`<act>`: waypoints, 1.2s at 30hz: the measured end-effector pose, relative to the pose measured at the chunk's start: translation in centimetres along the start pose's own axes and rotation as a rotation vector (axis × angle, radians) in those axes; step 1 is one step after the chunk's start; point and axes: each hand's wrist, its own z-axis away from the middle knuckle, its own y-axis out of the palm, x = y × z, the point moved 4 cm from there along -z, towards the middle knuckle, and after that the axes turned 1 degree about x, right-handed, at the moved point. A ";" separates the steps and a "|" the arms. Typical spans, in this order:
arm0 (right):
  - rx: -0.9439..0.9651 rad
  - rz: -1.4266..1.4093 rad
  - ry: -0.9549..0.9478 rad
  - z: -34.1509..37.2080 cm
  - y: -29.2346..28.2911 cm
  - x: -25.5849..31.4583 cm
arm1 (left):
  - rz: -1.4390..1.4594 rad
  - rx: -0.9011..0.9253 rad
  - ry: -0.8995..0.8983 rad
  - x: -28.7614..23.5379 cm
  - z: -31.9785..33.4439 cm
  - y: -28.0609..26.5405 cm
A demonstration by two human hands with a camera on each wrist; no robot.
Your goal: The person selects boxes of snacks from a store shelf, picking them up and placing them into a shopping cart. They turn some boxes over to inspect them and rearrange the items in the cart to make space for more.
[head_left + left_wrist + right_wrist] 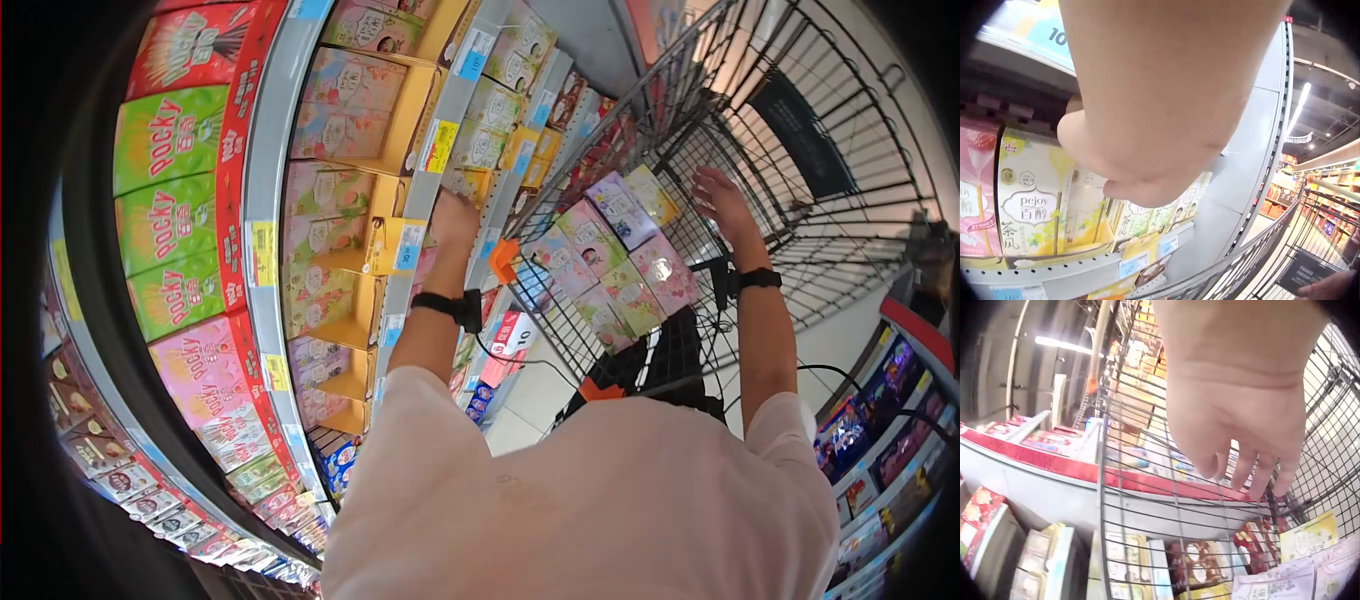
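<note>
My left hand (456,216) reaches in at the shelf; in the left wrist view the hand (1141,178) is in front of yellow-and-white pejoy boxes (1027,206), and most of its fingers are hidden, so whether it holds a box cannot be told. Over the shopping cart (800,235) my right hand (728,208) hangs with loosely bent fingers, holding nothing, right of the boxes. In the cart's near part lie several pink and green boxes (590,240), a purple box (625,210) and a yellow box (652,195). The right wrist view shows the right hand (1238,431) above the wire mesh.
Shelves at the left carry red, green and pink Pocky boxes (170,235) and rows of pink and green boxes (325,245). Price tags (440,146) line the shelf edges. The cart's wire side (1141,519) stands close to the shelf. Another display (890,420) stands at the lower right.
</note>
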 end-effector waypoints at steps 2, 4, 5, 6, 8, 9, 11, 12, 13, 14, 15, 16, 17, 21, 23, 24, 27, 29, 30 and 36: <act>-0.019 -0.029 -0.047 3.5 0.0 0.9 | -0.037 0.006 0.007 -0.3 0.8 -0.5; -0.015 -0.053 -0.110 7.6 0.8 2.0 | -0.087 0.017 -0.004 -0.7 2.7 -1.9; -0.022 -0.044 -0.120 9.4 1.2 1.9 | -0.073 0.016 0.001 -0.2 3.4 -2.1; -0.037 -0.050 -0.144 11.2 1.6 1.8 | -0.053 -0.008 0.018 0.5 3.9 -2.1; -0.064 -0.059 -0.191 14.8 2.3 1.4 | -0.014 -0.033 0.044 2.0 4.4 -1.5; -0.078 -0.009 -0.197 16.9 3.0 1.5 | 0.017 -0.068 0.040 3.1 4.4 -0.9; -0.061 0.004 -0.228 19.7 3.7 0.4 | 0.065 -0.100 0.042 5.3 4.3 0.6; -0.064 0.017 -0.246 21.4 4.4 0.2 | 0.063 -0.185 0.125 5.9 4.7 0.5; -0.066 0.046 -0.239 22.8 4.9 0.0 | 0.060 -0.273 0.210 6.3 5.0 0.4; -0.066 0.071 -0.240 23.8 5.3 -0.5 | 0.077 -0.277 0.216 6.7 5.1 0.7; -0.067 0.097 -0.242 24.7 5.7 -0.9 | 0.135 -0.255 0.207 6.9 5.7 0.2; -0.072 0.095 -0.239 25.6 6.1 -1.3 | 0.192 -0.232 0.198 6.9 6.1 -0.1; -0.082 0.105 -0.252 26.4 6.6 -1.5 | 0.210 -0.235 0.203 7.1 6.3 -0.2; -0.077 0.089 -0.273 28.8 8.3 -1.9 | 0.222 -0.251 0.270 8.6 5.8 0.1; -0.060 0.100 -0.277 29.7 9.0 -2.0 | 0.174 -0.337 0.340 8.9 5.7 0.2; -0.061 0.107 -0.278 30.0 9.2 -2.0 | 0.178 -0.166 0.248 8.9 6.3 -0.8; -0.072 0.133 -0.265 30.7 9.6 -1.8 | 0.208 -0.007 0.178 10.3 5.6 1.2; -0.082 0.127 -0.260 30.4 9.2 -1.8 | 0.227 -0.010 0.203 10.7 4.5 2.8; -0.067 0.146 -0.257 30.2 9.1 -1.8 | 0.266 -0.090 0.237 10.5 4.6 2.6; 0.011 0.226 -0.194 28.2 8.2 -0.8 | 0.406 -0.417 0.461 8.9 10.0 -1.0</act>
